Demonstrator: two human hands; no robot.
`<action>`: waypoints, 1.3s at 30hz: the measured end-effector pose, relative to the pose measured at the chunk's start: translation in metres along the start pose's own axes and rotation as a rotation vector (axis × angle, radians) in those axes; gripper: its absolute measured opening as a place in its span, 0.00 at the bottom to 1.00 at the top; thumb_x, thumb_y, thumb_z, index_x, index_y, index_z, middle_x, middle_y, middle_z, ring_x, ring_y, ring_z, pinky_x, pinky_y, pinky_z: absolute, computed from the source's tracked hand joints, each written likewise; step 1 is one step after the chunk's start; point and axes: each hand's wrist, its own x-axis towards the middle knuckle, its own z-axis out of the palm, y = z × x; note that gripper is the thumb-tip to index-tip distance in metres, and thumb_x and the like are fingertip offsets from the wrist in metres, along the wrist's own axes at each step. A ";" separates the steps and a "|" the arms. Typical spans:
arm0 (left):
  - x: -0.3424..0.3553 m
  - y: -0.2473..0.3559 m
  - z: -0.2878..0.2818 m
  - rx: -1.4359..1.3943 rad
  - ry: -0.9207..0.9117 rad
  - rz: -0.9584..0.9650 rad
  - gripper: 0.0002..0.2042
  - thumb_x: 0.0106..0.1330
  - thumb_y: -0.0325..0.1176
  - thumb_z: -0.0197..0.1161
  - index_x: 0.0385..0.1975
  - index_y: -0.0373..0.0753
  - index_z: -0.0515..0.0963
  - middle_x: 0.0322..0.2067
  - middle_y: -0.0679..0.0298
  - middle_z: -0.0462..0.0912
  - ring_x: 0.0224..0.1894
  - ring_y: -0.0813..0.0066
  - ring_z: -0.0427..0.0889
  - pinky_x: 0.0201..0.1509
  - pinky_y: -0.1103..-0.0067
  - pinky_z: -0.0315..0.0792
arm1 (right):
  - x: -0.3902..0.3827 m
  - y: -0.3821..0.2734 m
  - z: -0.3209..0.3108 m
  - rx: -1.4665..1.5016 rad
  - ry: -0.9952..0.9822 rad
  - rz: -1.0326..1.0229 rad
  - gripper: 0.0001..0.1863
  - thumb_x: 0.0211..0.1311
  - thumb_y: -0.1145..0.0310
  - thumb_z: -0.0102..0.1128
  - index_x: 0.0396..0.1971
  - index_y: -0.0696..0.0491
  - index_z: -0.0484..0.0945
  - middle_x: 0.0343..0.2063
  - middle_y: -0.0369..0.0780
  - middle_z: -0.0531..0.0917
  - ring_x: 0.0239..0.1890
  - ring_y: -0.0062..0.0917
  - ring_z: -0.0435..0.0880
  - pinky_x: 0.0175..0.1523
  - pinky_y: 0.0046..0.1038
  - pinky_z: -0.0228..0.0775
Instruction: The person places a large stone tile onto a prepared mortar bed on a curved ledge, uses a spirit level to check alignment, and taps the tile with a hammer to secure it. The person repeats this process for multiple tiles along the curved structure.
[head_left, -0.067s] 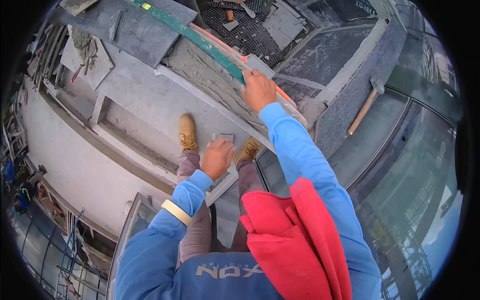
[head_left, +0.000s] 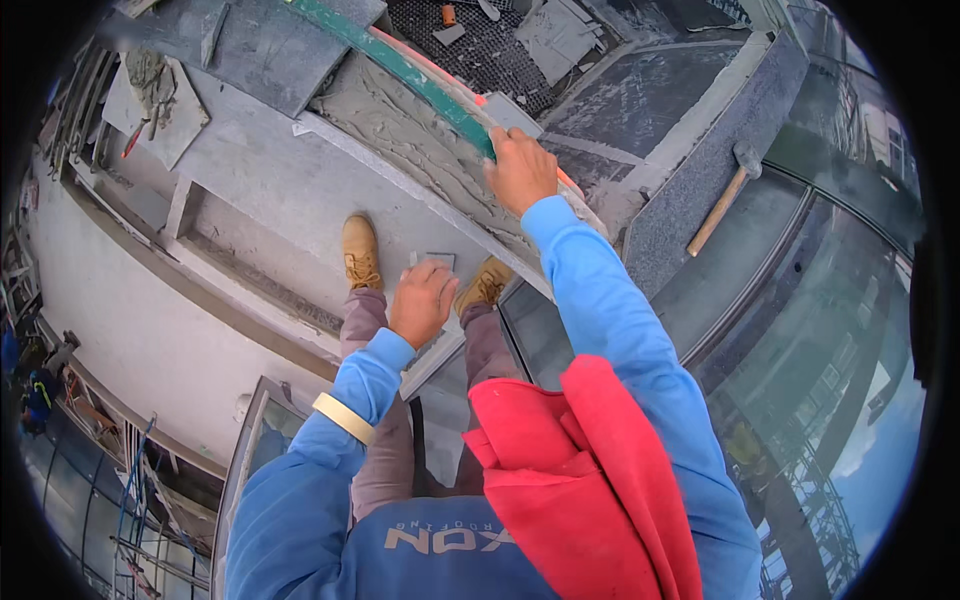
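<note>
My right hand [head_left: 520, 170] is closed over a long green straightedge [head_left: 415, 72] that lies along a bed of wet grey mortar [head_left: 420, 150] on top of a curved stone ledge. My left hand [head_left: 422, 300] is lower, above my tan boots [head_left: 360, 250], and pinches a small flat grey piece [head_left: 432, 260] by its near edge. Both sleeves are blue. A roll of pale tape [head_left: 343, 417] sits around my left forearm, and a red cloth [head_left: 580, 480] hangs in front of my body.
A wooden-handled hammer [head_left: 715, 205] rests on the dark speckled stone block [head_left: 700, 170] to the right. Grey slabs [head_left: 300, 60] and a mortar board [head_left: 155, 95] lie at the upper left. The ledge [head_left: 270, 190] drops off to glass panels and scaffolding far below.
</note>
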 end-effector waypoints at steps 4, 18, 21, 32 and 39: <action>-0.007 -0.031 0.040 -0.142 0.029 -0.117 0.09 0.68 0.34 0.66 0.40 0.34 0.82 0.44 0.57 0.82 0.45 0.53 0.82 0.49 0.63 0.73 | -0.028 0.044 -0.003 -0.098 0.024 0.062 0.19 0.59 0.62 0.69 0.47 0.53 0.81 0.43 0.47 0.86 0.45 0.46 0.86 0.45 0.50 0.77; -0.041 -0.052 0.142 -0.340 -0.243 -0.189 0.15 0.68 0.37 0.67 0.48 0.36 0.81 0.46 0.56 0.80 0.50 0.53 0.81 0.53 0.59 0.73 | -0.055 0.104 -0.004 -0.212 -0.133 0.133 0.18 0.51 0.61 0.78 0.31 0.59 0.82 0.20 0.46 0.82 0.22 0.35 0.81 0.33 0.36 0.72; -0.040 -0.053 0.150 -0.368 -0.204 -0.191 0.15 0.67 0.38 0.67 0.48 0.36 0.81 0.44 0.55 0.80 0.50 0.52 0.81 0.53 0.58 0.73 | -0.052 0.107 -0.013 -0.243 -0.130 0.166 0.17 0.53 0.63 0.76 0.32 0.61 0.81 0.22 0.48 0.80 0.23 0.37 0.80 0.34 0.36 0.71; -0.018 -0.057 0.122 -0.276 -0.328 -0.193 0.18 0.69 0.43 0.65 0.50 0.37 0.79 0.48 0.53 0.80 0.52 0.50 0.81 0.55 0.54 0.74 | -0.044 0.094 -0.024 -0.319 -0.202 0.135 0.25 0.63 0.63 0.67 0.55 0.57 0.70 0.39 0.53 0.83 0.43 0.54 0.83 0.47 0.52 0.74; 0.002 -0.055 0.089 -0.618 -0.048 -0.249 0.19 0.72 0.43 0.62 0.55 0.36 0.78 0.54 0.52 0.80 0.56 0.47 0.80 0.59 0.58 0.73 | -0.069 0.097 -0.049 0.185 -0.166 0.209 0.26 0.68 0.63 0.64 0.60 0.62 0.71 0.50 0.53 0.83 0.54 0.47 0.82 0.58 0.41 0.73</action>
